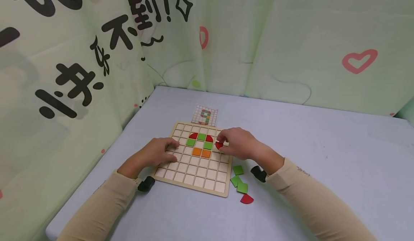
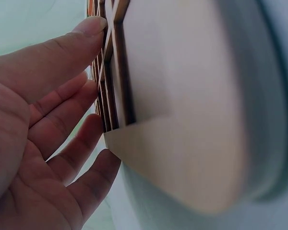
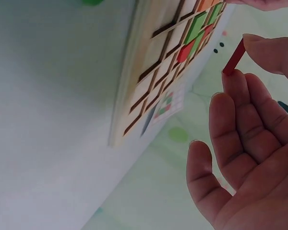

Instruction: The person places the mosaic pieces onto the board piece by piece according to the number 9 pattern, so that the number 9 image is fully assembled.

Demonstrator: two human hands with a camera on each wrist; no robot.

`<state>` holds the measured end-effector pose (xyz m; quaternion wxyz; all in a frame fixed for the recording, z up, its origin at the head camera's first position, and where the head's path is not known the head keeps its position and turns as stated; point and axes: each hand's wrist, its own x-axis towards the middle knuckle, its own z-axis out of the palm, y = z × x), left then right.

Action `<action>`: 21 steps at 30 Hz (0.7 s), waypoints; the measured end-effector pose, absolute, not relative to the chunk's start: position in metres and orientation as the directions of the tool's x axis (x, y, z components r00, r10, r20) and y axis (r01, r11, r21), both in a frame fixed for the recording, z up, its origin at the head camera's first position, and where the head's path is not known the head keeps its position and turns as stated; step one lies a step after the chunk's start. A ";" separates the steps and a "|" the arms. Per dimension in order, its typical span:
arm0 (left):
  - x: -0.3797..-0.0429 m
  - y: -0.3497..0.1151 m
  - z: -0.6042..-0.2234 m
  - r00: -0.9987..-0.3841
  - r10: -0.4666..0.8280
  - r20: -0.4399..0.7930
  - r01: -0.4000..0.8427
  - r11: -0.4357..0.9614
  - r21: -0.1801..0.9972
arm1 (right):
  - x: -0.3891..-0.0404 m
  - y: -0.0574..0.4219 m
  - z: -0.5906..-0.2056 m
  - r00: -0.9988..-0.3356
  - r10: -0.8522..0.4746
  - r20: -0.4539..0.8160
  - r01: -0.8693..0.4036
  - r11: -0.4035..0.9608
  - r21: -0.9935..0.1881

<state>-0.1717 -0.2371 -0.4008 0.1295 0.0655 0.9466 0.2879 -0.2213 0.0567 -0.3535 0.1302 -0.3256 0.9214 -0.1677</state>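
- Just above the right-hand columns of the wooden grid board (image 1: 192,170), my right hand (image 1: 240,142) pinches a red piece (image 1: 219,145) between thumb and fingertip; the piece is clear of the board's surface, and my other fingers are loosely bent.
- At the board's left edge, my left hand (image 1: 156,152) holds nothing, its fingers and thumb relaxed and apart, tips over the edge cells; I cannot tell whether they touch the wood.
- Within the board's far half, one row of cells has a left red quarter-circle (image 1: 193,135), a middle green square (image 1: 201,137) and a right red quarter-circle (image 1: 209,138); the next, nearer me, two green squares (image 1: 208,146) with a bare cell between; then two orange squares (image 1: 197,151) side by side.
- Just beyond the board's far edge lies a card (image 1: 205,116) printed with a small coloured grid pattern.
- Off the board's right edge, toward its near corner, lie three loose green pieces (image 1: 238,170) and, nearest me, a loose red quarter-circle (image 1: 247,199).
- Under the board is a white table (image 1: 307,151); well behind it hangs a pale green curtain (image 1: 291,36).
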 end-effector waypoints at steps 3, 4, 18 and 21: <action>-0.172 -0.237 -0.400 -0.957 0.205 -0.205 0.057 0.825 0.562 | -0.221 0.046 -0.354 -0.743 -0.659 -0.119 -0.573 0.717 -0.396; -0.172 -0.237 -0.400 -0.957 0.207 -0.204 0.059 0.825 0.562 | -0.221 0.043 -0.354 -0.739 -0.664 -0.115 -0.577 0.712 -0.399; -0.172 -0.238 -0.401 -0.955 0.212 -0.208 0.059 0.822 0.566 | -0.221 0.008 -0.359 -0.717 -0.684 -0.132 -0.587 0.695 -0.416; -0.173 -0.238 -0.401 -0.954 0.213 -0.209 0.060 0.822 0.567 | -0.222 0.003 -0.363 -0.708 -0.693 -0.137 -0.599 0.691 -0.404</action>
